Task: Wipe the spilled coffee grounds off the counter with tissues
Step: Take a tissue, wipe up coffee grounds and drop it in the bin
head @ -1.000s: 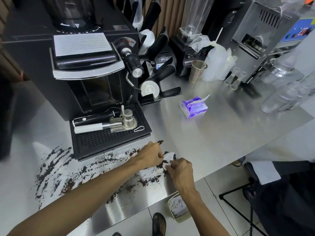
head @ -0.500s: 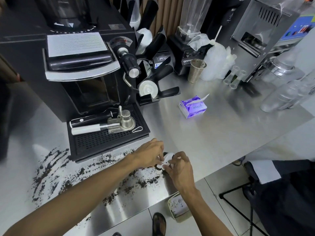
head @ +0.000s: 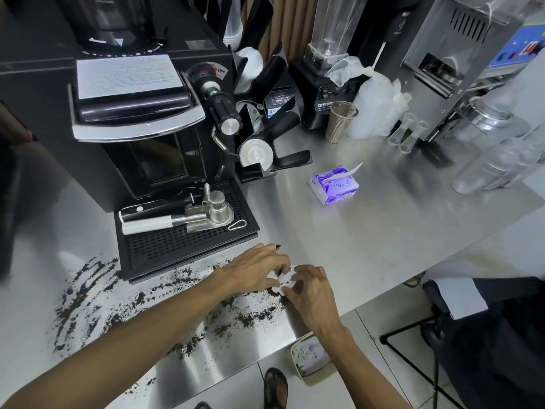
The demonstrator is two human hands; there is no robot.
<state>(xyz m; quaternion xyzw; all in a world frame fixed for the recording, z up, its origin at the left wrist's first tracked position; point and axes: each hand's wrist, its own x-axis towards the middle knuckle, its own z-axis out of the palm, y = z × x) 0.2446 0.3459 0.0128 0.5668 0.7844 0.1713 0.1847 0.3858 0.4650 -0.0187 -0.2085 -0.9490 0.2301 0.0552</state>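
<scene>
The tissue [head: 284, 280] sits just off the front right corner of the drip tray [head: 188, 246]. It is bunched tighter than a second ago, when a dark clump showed in it. The left hand [head: 253, 270] and right hand [head: 312, 290] have closed in, both pinching it with curled fingers. This is probably one scoop being folded up. Most coffee grounds [head: 141, 302] still streak the counter [head: 383, 231] in front and left of the tray, so more passes are needed.

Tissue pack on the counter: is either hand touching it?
No: the tissue pack lies alone farther back, while the left hand and right hand both pinch a crumpled tissue near the front edge of the counter.
</scene>
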